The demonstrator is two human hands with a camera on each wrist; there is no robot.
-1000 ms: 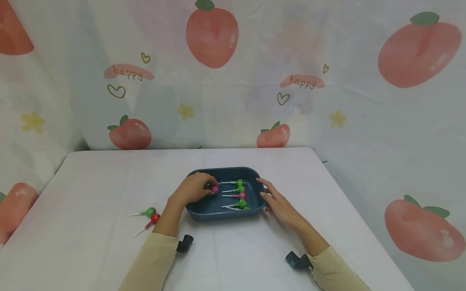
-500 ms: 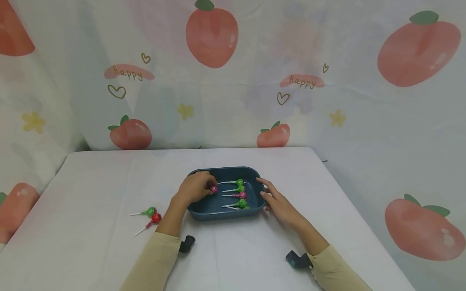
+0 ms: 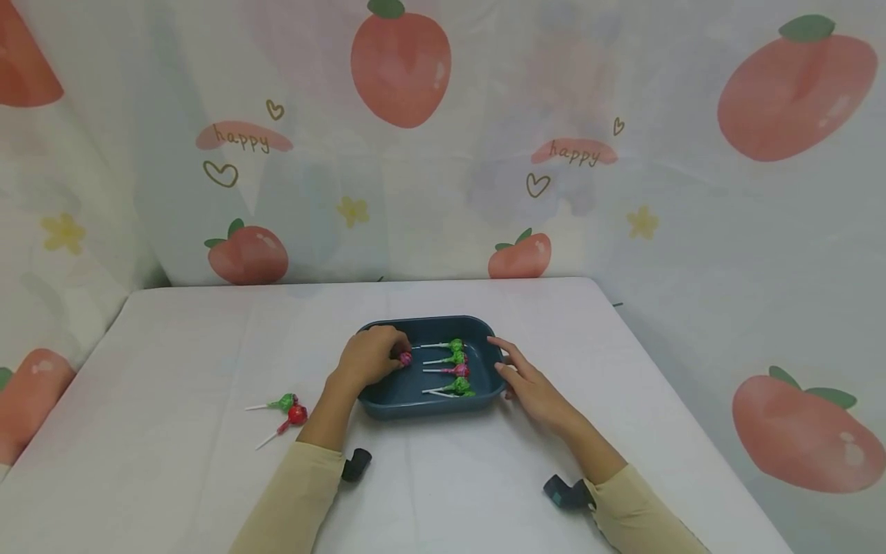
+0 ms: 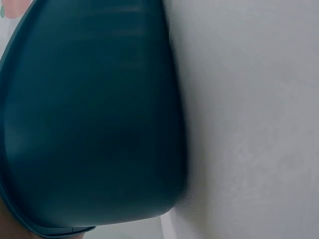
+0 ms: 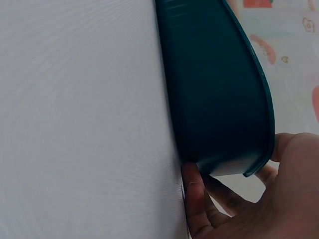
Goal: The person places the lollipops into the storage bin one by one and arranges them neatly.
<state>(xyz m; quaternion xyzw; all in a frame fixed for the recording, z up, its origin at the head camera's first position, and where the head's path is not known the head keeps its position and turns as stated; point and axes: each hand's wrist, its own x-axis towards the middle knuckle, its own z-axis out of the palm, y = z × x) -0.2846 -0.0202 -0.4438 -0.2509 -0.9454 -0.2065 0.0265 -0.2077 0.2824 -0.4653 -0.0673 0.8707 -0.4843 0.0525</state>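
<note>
My left hand (image 3: 374, 357) reaches over the left end of a dark blue tray (image 3: 404, 410), pinching a pink-purple lollipop (image 3: 406, 358) by its candy end; the stick is hidden behind the fingers. Right of it, several lollipops lie in a column with sticks pointing left: green ones (image 3: 457, 358) and a pink one (image 3: 460, 371). My right hand (image 3: 538, 395) holds the tray's right end, thumb and a finger over the rim, other fingers on the outer wall. The right wrist view shows those fingers (image 5: 195, 199) low against the wall, near the tabletop.
Left of my left forearm, a green lollipop (image 3: 282, 402) and a red lollipop (image 3: 296, 416) lie together on the white-covered table (image 3: 180, 369). Behind the table hangs a fruit-patterned cloth (image 3: 443, 177). A dark wrist device (image 3: 357, 465) sits at each cuff.
My left hand has shifted very slightly with the pink-purple lollipop, still inside the tray's left end. My right hand and the tray stay in place.
</note>
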